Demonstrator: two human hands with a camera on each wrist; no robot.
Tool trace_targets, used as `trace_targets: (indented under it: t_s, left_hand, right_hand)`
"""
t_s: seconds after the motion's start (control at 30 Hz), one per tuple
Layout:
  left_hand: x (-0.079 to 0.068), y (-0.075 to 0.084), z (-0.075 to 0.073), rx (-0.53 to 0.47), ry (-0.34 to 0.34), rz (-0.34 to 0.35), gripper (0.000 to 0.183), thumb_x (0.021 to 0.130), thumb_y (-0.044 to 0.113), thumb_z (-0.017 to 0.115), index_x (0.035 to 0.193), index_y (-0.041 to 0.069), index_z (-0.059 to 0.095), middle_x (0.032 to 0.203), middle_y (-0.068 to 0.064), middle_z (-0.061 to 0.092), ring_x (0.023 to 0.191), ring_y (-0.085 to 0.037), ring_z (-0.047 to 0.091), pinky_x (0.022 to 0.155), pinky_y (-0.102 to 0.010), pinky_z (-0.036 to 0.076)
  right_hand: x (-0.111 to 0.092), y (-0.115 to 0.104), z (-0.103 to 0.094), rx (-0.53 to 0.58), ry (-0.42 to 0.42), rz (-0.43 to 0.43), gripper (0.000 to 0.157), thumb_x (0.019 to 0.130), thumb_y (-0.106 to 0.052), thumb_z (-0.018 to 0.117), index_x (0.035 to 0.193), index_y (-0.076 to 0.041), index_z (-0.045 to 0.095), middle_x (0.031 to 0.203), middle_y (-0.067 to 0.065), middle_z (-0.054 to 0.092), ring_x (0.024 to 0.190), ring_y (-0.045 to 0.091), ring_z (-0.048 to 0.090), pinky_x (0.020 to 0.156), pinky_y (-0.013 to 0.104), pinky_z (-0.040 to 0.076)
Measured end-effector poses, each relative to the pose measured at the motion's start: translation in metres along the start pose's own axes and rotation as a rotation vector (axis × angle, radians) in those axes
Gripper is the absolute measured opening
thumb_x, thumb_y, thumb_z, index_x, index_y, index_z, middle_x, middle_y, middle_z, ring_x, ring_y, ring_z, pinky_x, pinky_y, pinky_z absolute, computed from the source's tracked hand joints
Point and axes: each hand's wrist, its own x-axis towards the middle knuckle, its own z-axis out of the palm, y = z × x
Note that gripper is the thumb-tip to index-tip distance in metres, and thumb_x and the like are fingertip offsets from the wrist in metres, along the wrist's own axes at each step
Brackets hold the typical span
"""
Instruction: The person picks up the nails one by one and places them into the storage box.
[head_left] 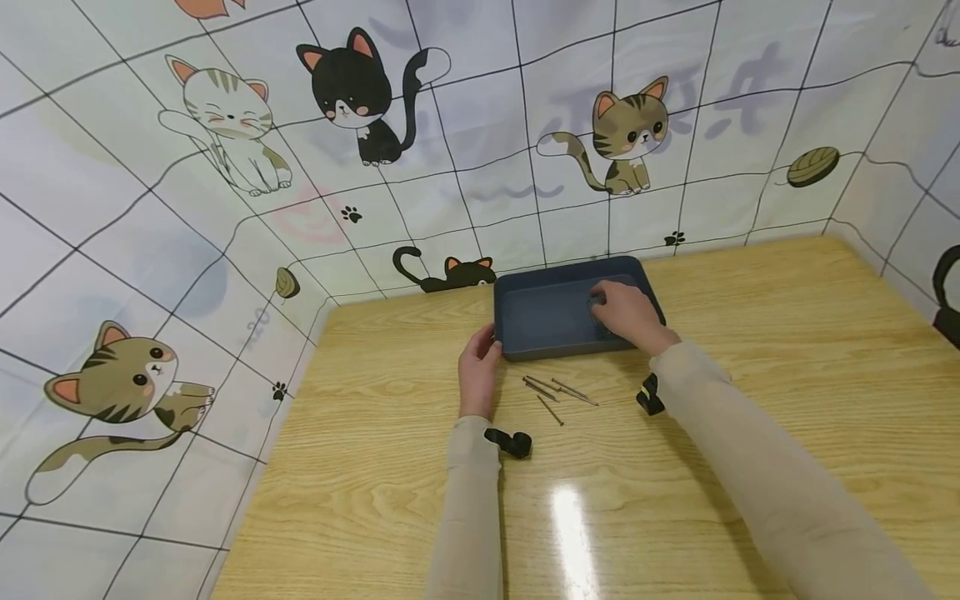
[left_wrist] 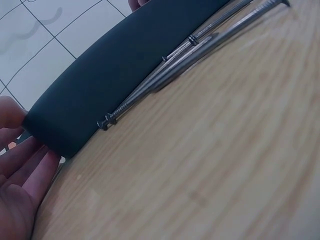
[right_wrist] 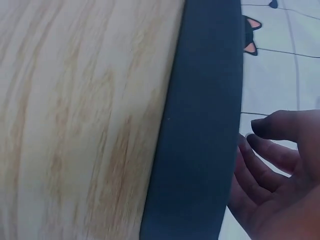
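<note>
A dark blue rectangular tray (head_left: pixel 540 329) lies on the wooden table near the wall. My left hand (head_left: pixel 480 371) holds its front left corner, with thumb and fingers (left_wrist: pixel 37 172) around the corner. My right hand (head_left: pixel 628 312) reaches into the tray's right half from above. In the right wrist view its thumb (right_wrist: pixel 280 125) and curled fingers come close together behind the tray wall, their tips dark. I cannot tell whether they pinch something small. Several long metal nails (head_left: pixel 550 410) lie loose on the table just in front of the tray, their heads showing in the left wrist view.
The wooden table (head_left: pixel 390 450) meets a cat-patterned wall covering (head_left: pixel 480 192) right behind the tray and along the left. Black camera mounts (head_left: pixel 513 443) sit on both wrists. A black object (head_left: pixel 948 296) stands at the far right edge.
</note>
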Motion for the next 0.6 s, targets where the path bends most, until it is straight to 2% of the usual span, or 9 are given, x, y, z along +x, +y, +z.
trace_targets:
  t_s: [0.23,0.4,0.6]
  left_hand:
    - [0.001,0.002,-0.001,0.004,0.004,0.0,0.038,0.09,0.012,0.052,0.128,0.004,0.049,0.127,-0.014,0.049,0.113,-0.022,0.047,0.092,-0.036,0.039]
    - [0.001,0.003,-0.001,-0.004,0.001,0.005,0.038,0.09,0.011,0.052,0.128,0.003,0.048,0.127,-0.015,0.048,0.114,-0.024,0.047,0.092,-0.037,0.04]
    - [0.0,0.001,0.0,0.006,-0.001,0.004,0.038,0.09,0.01,0.051,0.128,0.003,0.048,0.128,-0.015,0.048,0.114,-0.024,0.047,0.092,-0.037,0.04]
  right_hand:
    - [-0.016,-0.011,-0.002,0.079,0.032,-0.052,0.033,0.091,-0.02,0.048,0.121,-0.005,0.052,0.106,0.015,0.059,0.083,0.025,0.057,0.065,0.04,0.045]
    - [-0.027,-0.015,0.005,0.157,0.062,-0.109,0.032,0.092,-0.026,0.048,0.119,-0.009,0.054,0.104,0.011,0.059,0.088,0.024,0.056,0.071,0.041,0.045]
    - [-0.041,-0.018,0.014,0.224,0.035,-0.127,0.034,0.091,-0.029,0.05,0.121,-0.012,0.053,0.107,0.008,0.059,0.096,0.024,0.054,0.077,0.044,0.044]
